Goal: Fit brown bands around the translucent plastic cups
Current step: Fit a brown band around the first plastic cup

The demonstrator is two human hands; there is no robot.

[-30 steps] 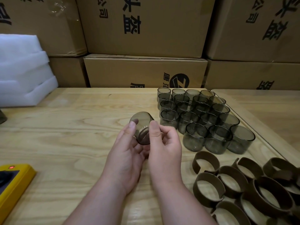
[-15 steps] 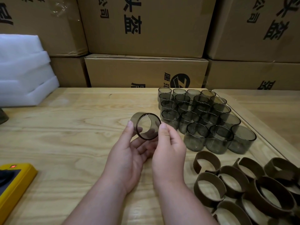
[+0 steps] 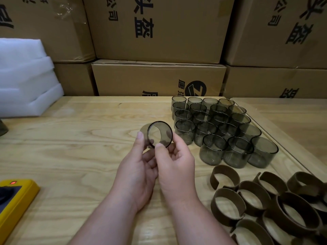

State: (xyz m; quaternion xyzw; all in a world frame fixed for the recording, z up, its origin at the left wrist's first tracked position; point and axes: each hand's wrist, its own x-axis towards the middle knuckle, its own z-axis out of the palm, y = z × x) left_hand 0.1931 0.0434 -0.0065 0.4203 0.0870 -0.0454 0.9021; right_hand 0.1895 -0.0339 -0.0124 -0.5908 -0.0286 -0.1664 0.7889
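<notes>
Pinching from both sides, the left hand [image 3: 136, 174] and right hand [image 3: 174, 167] hold one smoky translucent plastic cup [image 3: 159, 134] above the pale wooden tabletop [image 3: 70, 147], tipped on its side so its open mouth faces the camera. The left thumb lies against the cup's left wall and the right thumb presses on the lower rim; the other fingers curl underneath, mostly hidden. No band is on this cup yet.

The cup looks thin-walled, light and smooth — probably slick under bare skin and liable to flex or crack if squeezed hard, so a hold near the base or the rim, where the wall is stiffest, seems wiser than pressure at mid-wall.

Just to the right stands a tight cluster of matching bare cups [image 3: 221, 131], upright in rows. Nearer the camera, at the lower right, lies a loose heap of brown split bands [image 3: 265, 206] — open-ended rings that look springy enough to spread and snap round a cup. A yellow-cased device [image 3: 16, 200] sits at the left edge, white foam sheets [image 3: 24, 76] are piled at the far left, and brown cardboard cartons [image 3: 159, 41] are stacked behind.
</notes>
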